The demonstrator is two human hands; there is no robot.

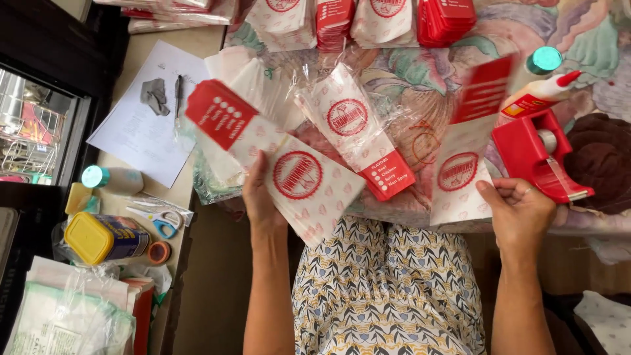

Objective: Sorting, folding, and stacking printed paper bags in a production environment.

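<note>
The left hand [261,197] grips a stack of flat red-and-white paper sleeves [276,154], its long axis running from ten o'clock to four o'clock, red end far from the body. The right hand [519,210] pinches the lower edge of a single sleeve [468,148] standing almost upright toward twelve, well apart at three o'clock of the stack. Another sleeve in clear wrap [358,131] lies between them, and a red tape dispenser [536,154] sits just beside the right hand's sleeve, a glue bottle [542,92] beyond at one o'clock.

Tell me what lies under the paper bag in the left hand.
Under the paper bag in the left hand: crumpled clear plastic wrap and the patterned tablecloth. Anything directly beneath is covered.
</note>
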